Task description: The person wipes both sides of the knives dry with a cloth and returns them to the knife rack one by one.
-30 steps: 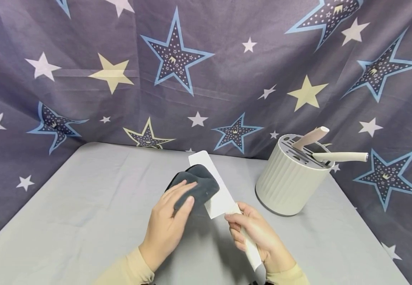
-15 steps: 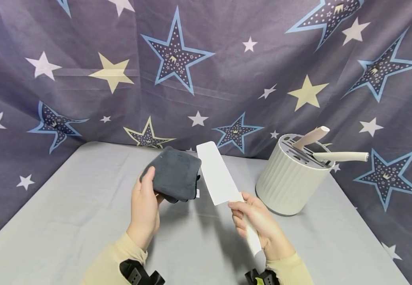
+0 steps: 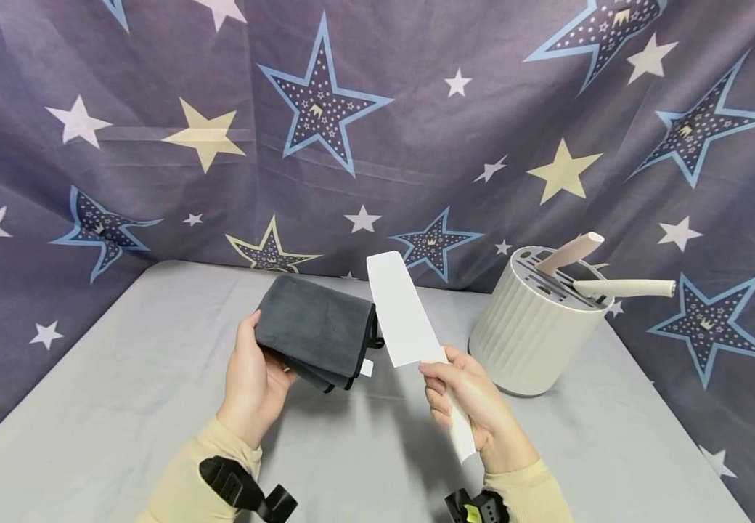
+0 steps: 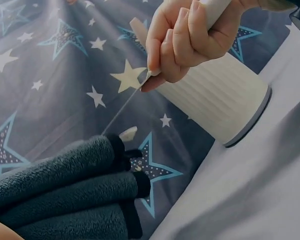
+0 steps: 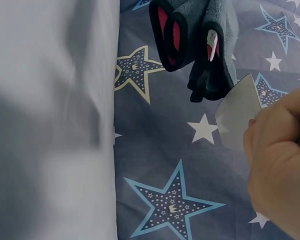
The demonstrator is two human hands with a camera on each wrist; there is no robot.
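A folded dark grey cloth [image 3: 315, 327] with black edging and a small white tag is held up by my left hand [image 3: 253, 381], gripped at its left side with the fingers under it. In the right wrist view, red shows inside the folds of the cloth [image 5: 222, 30]. My right hand [image 3: 472, 410] grips the pale handle of a kitchen knife [image 3: 406, 312], its broad white blade pointing up and away. The blade stands just right of the cloth. Seen from the left wrist, the knife is nearly edge-on beyond the cloth [image 4: 65, 175].
A ribbed cream knife block [image 3: 531, 341] stands at the right, with a pink-handled knife [image 3: 570, 252] and a cream-handled knife [image 3: 626, 288] in its slotted top. A grey cloth covers the table [image 3: 129, 407]. Behind hangs a star-patterned curtain [image 3: 384, 181].
My left hand has drawn the cloth off the blade and to the left, where it is now spread flatter. The knife has risen slightly in my right hand.
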